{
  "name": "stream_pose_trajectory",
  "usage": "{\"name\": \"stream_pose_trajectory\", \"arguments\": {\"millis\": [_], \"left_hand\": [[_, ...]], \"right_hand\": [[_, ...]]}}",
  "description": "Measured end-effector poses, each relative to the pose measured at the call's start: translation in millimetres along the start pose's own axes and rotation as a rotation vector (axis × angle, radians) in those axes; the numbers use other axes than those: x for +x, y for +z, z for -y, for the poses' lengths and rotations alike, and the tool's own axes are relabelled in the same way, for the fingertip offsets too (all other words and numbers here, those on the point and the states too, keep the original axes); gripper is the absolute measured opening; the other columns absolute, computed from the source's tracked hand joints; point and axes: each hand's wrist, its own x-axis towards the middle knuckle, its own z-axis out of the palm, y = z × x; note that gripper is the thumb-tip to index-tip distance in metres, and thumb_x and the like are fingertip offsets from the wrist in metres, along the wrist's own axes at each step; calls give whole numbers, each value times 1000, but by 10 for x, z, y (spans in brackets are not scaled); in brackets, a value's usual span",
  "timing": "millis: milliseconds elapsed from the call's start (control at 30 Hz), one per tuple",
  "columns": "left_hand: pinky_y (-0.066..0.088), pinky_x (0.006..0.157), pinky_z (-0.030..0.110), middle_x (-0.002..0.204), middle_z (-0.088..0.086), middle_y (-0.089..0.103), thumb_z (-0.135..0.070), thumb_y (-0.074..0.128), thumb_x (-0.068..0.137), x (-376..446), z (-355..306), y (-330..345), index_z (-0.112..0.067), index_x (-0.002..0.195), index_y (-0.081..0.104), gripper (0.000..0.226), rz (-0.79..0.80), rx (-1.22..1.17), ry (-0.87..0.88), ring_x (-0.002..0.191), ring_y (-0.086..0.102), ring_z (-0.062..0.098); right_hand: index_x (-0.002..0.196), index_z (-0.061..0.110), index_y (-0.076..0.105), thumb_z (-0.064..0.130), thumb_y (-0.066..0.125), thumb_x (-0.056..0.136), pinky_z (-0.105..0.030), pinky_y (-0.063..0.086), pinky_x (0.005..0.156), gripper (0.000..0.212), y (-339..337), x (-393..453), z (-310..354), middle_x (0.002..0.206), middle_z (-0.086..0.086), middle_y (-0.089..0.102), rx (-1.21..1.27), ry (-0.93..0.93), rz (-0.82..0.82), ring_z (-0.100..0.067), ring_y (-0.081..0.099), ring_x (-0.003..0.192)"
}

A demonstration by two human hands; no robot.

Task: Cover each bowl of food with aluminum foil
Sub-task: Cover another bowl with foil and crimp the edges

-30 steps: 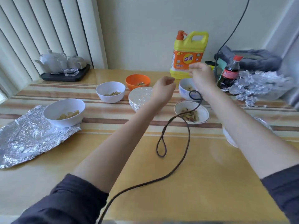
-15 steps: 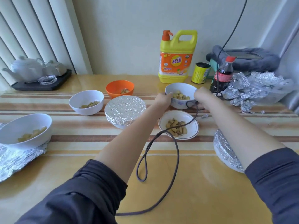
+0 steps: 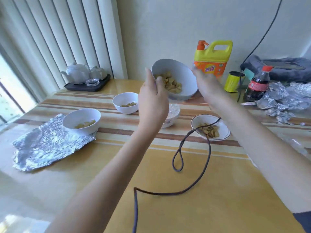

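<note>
Head view: both hands, left hand (image 3: 152,96) and right hand (image 3: 204,81), hold tilted bowl (image 3: 181,81) aloft.

We see bright daylight from the window (image 3: 10,98) at left, w/ blinds (image 3: 58,39) lit evenly. Soft glare on the glossy table (image 3: 218,190) and foil sheet (image 3: 47,145). Motion blur smears both hands, esp. the right hand (image 3: 204,81). Wide-angle bending at edges; shadows faint.

five bowls (image 3: 175,79), one foil sheet (image 3: 48,145), two bottles (image 3: 212,59)
</note>
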Motion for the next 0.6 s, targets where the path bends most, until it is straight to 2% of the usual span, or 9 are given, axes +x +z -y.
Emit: {"name": "stream_pose_trajectory", "arguments": {"millis": [67,100,167,233,300,400,500,533,600], "left_hand": [[25,82,20,120,-2,51,-28,29,106,-181,119,-391,-20,154,24,49,-73,2,-24,126,43,16],[26,86,22,129,1,52,-28,28,106,-265,194,-565,-21,154,25,49,-100,14,-40,129,41,18],[29,90,25,140,4,51,-29,28,106,-406,391,-875,-23,153,29,47,-129,25,-110,131,41,20],[34,95,29,140,0,52,-28,29,106,-524,633,-1131,-24,150,36,45,-124,17,-193,130,44,20],[39,99,35,136,2,56,-27,31,105,-653,856,-1316,-23,147,42,44,-108,36,-233,125,49,23],[41,84,36,112,5,64,-25,31,105,-837,1063,-1480,-23,137,50,38,-28,142,-242,101,56,27],[31,69,31,101,2,59,-23,32,105,-970,1124,-1562,-19,133,48,33,62,205,-279,91,51,23],[31,68,30,102,0,58,-23,33,105,-994,1148,-1599,-22,135,48,34,82,209,-273,92,51,22],[35,69,27,100,-1,61,-22,37,104,-1017,1194,-1678,-20,130,55,31,101,230,-190,93,54,20]], "right_hand": [[69,14,56,65,41,81,-38,52,75,54,323,-371,111,74,-21,62,-34,-22,79,-29,63,74],[65,14,48,59,41,90,-28,44,63,52,476,-510,115,63,-15,52,-57,-34,108,-22,55,63],[63,15,39,47,39,99,-26,28,52,48,749,-775,74,60,-4,39,-95,-51,169,-20,41,57],[74,10,51,44,40,99,-27,42,57,44,982,-969,0,71,-9,53,-55,-15,283,-24,56,65],[96,0,61,48,44,95,-37,59,64,51,1151,-1136,-88,87,-19,66,-1,54,391,-32,69,71],[108,-8,60,62,40,83,-56,55,80,77,1299,-1271,-244,98,-25,68,-130,23,416,-37,67,87],[117,-4,60,50,34,98,-43,48,92,63,1348,-1284,-348,113,-20,66,-292,-74,403,-33,61,104],[115,-3,63,47,32,100,-34,46,86,60,1343,-1266,-351,109,-18,67,-352,-109,402,-32,59,105],[87,-2,65,46,30,102,-31,39,68,61,1333,-1234,-289,81,-15,63,-471,-186,380,-34,60,92]]}}
